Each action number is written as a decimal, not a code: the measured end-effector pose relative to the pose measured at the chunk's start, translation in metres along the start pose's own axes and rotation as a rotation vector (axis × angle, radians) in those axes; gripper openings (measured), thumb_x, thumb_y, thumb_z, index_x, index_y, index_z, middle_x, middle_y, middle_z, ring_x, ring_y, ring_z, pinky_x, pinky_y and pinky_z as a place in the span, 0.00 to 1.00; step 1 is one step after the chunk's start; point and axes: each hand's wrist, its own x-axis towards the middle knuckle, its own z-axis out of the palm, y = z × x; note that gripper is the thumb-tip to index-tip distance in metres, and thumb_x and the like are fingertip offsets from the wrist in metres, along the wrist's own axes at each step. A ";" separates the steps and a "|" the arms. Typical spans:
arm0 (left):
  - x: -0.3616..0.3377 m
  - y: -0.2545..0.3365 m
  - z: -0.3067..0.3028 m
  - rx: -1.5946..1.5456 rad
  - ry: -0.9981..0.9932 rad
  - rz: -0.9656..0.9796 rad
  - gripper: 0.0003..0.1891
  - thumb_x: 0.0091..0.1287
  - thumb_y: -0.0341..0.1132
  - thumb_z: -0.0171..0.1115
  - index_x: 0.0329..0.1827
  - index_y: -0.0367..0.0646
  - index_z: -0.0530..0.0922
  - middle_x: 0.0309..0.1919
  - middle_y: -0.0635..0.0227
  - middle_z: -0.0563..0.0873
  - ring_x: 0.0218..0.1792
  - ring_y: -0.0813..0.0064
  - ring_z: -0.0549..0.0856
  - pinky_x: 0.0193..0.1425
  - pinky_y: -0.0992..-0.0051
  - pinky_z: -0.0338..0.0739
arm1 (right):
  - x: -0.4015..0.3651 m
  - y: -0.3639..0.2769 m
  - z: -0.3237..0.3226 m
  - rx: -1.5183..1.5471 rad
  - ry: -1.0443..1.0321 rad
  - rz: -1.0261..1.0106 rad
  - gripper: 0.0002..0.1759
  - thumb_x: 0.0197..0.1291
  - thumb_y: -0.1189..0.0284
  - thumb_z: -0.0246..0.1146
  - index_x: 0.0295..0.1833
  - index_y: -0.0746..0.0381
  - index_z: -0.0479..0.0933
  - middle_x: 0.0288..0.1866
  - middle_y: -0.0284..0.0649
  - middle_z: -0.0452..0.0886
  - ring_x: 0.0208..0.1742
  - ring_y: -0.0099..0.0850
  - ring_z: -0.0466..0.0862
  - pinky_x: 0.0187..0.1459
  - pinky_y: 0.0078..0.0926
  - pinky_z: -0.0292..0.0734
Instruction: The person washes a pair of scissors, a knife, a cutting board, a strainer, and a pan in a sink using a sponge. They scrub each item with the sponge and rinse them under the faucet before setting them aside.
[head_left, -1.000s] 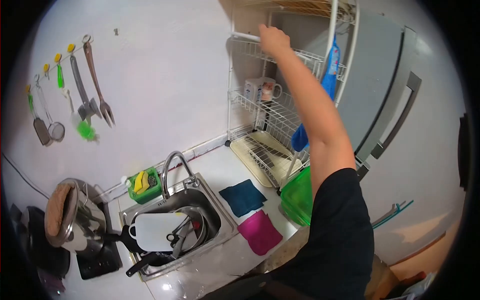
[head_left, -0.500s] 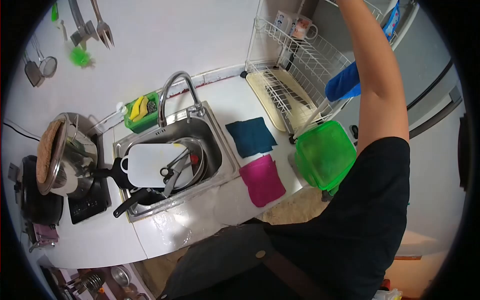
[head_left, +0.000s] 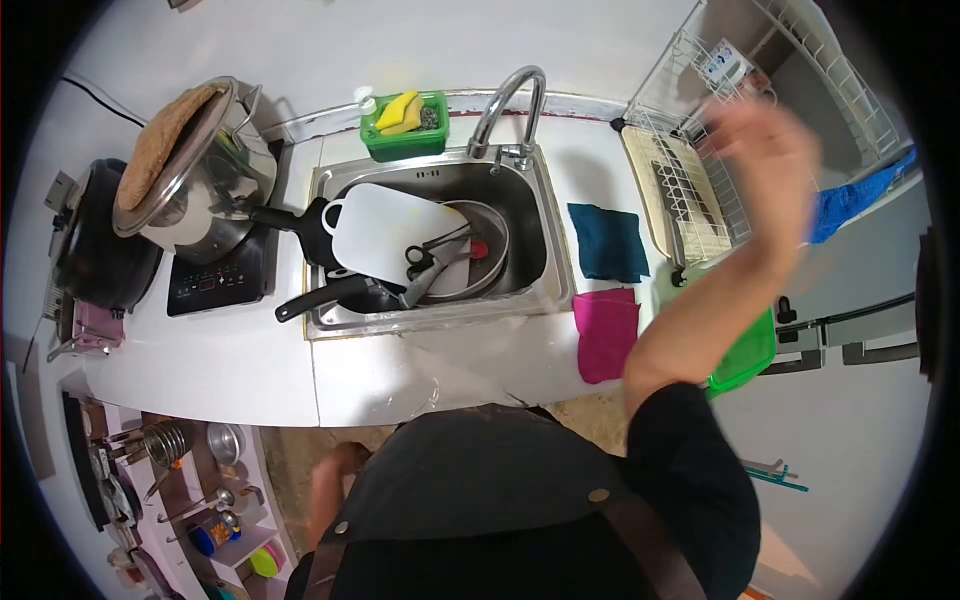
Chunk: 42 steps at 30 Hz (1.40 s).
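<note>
My right hand (head_left: 765, 150), smeared by motion, is raised in front of the white wire dish rack (head_left: 690, 140). Its forearm crosses over the green plastic lid (head_left: 745, 355). Low beside the dark apron, under the counter's front edge, hangs my left hand (head_left: 348, 460), its fingers hard to make out. Inside the steel sink (head_left: 550, 240) lie a white cutting board (head_left: 385, 232), a round metal pan (head_left: 490, 225), a black-handled pan (head_left: 325, 298) and several utensils. A teal cloth (head_left: 608, 243) and a magenta cloth (head_left: 606, 335) lie flat to the right of the sink.
Behind the sink are the faucet (head_left: 535, 100) and a green basket (head_left: 405, 145) with sponges. A large steel pot (head_left: 215, 190) stands at the left by an induction cooker (head_left: 220, 285). Mugs (head_left: 728, 65) sit in the rack. Open shelves (head_left: 255, 500) with kitchenware lie below the counter.
My right arm has come down from the upper right, bringing the hand into view before the rack. The camera view has shifted left, and my left hand now shows low down.
</note>
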 end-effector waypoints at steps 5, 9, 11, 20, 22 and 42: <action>-0.114 0.102 -0.131 -0.385 -0.036 0.312 0.11 0.61 0.36 0.53 0.42 0.40 0.77 0.23 0.67 0.83 0.21 0.78 0.79 0.27 0.77 0.72 | -0.103 0.116 0.196 -0.132 -0.750 0.290 0.05 0.48 0.74 0.60 0.29 0.63 0.80 0.25 0.34 0.80 0.26 0.22 0.77 0.28 0.20 0.72; -0.099 0.149 -0.172 -0.402 0.483 0.629 0.10 0.62 0.32 0.54 0.45 0.38 0.74 0.25 0.71 0.81 0.26 0.83 0.78 0.30 0.82 0.72 | -0.089 0.227 0.288 0.416 -0.553 0.704 0.08 0.48 0.72 0.62 0.34 0.65 0.77 0.22 0.34 0.77 0.23 0.24 0.75 0.28 0.20 0.71; -0.076 0.167 -0.181 -0.419 0.542 0.724 0.11 0.61 0.31 0.54 0.45 0.38 0.74 0.26 0.71 0.81 0.26 0.82 0.78 0.31 0.82 0.72 | -0.068 0.233 0.307 0.680 -0.381 0.901 0.08 0.49 0.72 0.61 0.33 0.66 0.76 0.22 0.34 0.76 0.22 0.24 0.74 0.27 0.20 0.70; 0.004 0.204 -0.208 -0.794 0.339 0.835 0.11 0.62 0.34 0.54 0.44 0.38 0.75 0.34 0.70 0.80 0.36 0.80 0.78 0.41 0.81 0.71 | -0.066 0.202 0.308 0.914 -0.539 1.215 0.06 0.51 0.77 0.55 0.35 0.67 0.73 0.30 0.42 0.76 0.26 0.26 0.76 0.22 0.16 0.71; 0.041 0.219 -0.214 -1.328 0.048 0.704 0.17 0.65 0.41 0.48 0.51 0.39 0.70 0.47 0.61 0.76 0.48 0.74 0.75 0.51 0.76 0.68 | -0.056 0.158 0.283 0.806 -0.843 1.118 0.06 0.52 0.78 0.53 0.36 0.67 0.73 0.30 0.42 0.76 0.28 0.26 0.77 0.24 0.17 0.73; 0.143 0.271 -0.252 -0.831 0.403 0.612 0.14 0.63 0.42 0.46 0.27 0.44 0.76 0.20 0.74 0.77 0.18 0.74 0.75 0.20 0.79 0.68 | -0.036 0.123 0.292 0.398 -1.145 0.526 0.15 0.46 0.75 0.55 0.42 0.67 0.77 0.37 0.42 0.80 0.36 0.31 0.78 0.39 0.26 0.75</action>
